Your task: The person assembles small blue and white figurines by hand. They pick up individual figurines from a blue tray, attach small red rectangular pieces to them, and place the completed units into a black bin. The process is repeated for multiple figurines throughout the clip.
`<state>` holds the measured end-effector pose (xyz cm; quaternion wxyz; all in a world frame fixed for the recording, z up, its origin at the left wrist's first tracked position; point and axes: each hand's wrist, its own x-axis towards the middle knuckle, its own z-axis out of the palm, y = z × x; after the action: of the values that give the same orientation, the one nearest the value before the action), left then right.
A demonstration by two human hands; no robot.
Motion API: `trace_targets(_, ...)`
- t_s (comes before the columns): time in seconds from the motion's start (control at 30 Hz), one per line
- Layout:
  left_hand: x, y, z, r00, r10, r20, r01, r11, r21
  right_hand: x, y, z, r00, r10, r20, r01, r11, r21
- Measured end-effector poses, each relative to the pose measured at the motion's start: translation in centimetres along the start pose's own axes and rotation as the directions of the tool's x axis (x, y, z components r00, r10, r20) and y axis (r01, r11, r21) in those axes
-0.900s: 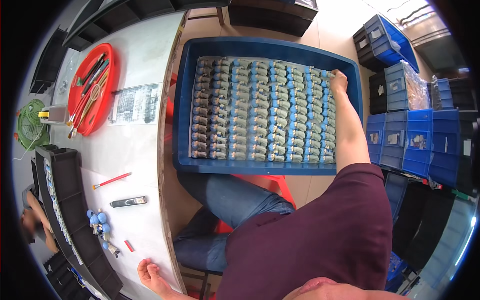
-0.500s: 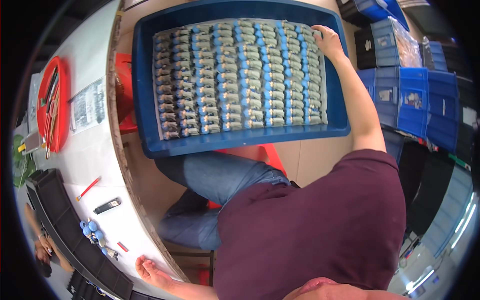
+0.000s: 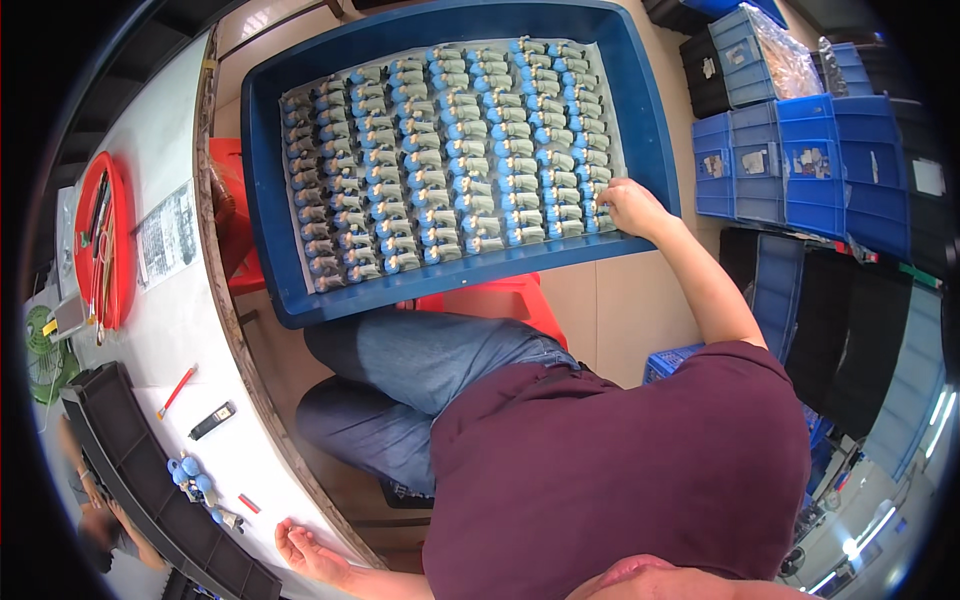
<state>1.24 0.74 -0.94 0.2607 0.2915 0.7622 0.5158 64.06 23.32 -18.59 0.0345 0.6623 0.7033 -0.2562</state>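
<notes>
- Right hand (image 3: 638, 208): positioned over the lower right corner of the blue tray, fingertips directed left. Fingers are bent with the tips close together at the edge of the rightmost column (image 3: 592, 157) of figurines; from this height it cannot be told whether they are clamped on a piece or only touching it.
- Governing relation: the rightmost column lies immediately left of the right fingertips, and the fingers meet it near its lower end. Each figurine lies on its side, blue head to the left, pale grey body to the right. Its long axis therefore runs roughly left to right in the frame, with the body end facing the fingers.
- Nearer hand: the right. The left hand (image 3: 310, 556) is well apart, at the lower edge of the frame, left of centre. Its fingers are loosely curled and slightly apart, with no object visible between them.
- Blue tray (image 3: 642, 115): upper centre of the frame; the other figurine columns extend leftward across it.
- Beside the left hand: a short red stick (image 3: 249, 503) and a small group of blue-headed figurines (image 3: 190, 478) on the white table (image 3: 165, 335).
- Further out: a dark handheld tool (image 3: 212, 420) and a red-handled brush (image 3: 177, 392), lower left.
</notes>
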Motion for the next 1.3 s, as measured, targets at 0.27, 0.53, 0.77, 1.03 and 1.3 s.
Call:
trace_targets(0.27, -0.2, -0.4, -0.5, 1.0, 0.002, 0.004, -0.002, 1.0, 0.005, 0.8, -0.7, -1.1, 0.995, -0.076, -0.068, 0.066, 0.988, -0.139)
trace_targets(0.53, 0.2, -0.7, -0.7, 1.0, -0.011, 0.004, 0.011, 1.0, -0.011, 5.1, -0.4, -2.4, 0.989, 0.139, -0.05, -0.135, 0.988, 0.071)
trace_targets(0.77, 0.0, -0.5, -0.2, 1.0, 0.012, -0.021, -0.012, 1.0, 0.017, 7.2, -0.6, -2.9, 0.982, 0.082, -0.173, -0.112, 0.979, -0.173)
trace_targets(1.03, -0.2, -0.4, 0.1, 0.999, 0.007, -0.036, -0.007, 1.0, 0.006, 9.6, 1.3, -3.4, 0.977, -0.021, -0.211, -0.017, 0.984, -0.177)
trace_targets(1.3, -0.4, -0.3, 0.5, 0.999, 0.021, -0.038, -0.021, 1.0, -0.003, 13.2, 0.8, -5.8, 0.972, 0.165, -0.165, -0.173, 0.984, -0.037)
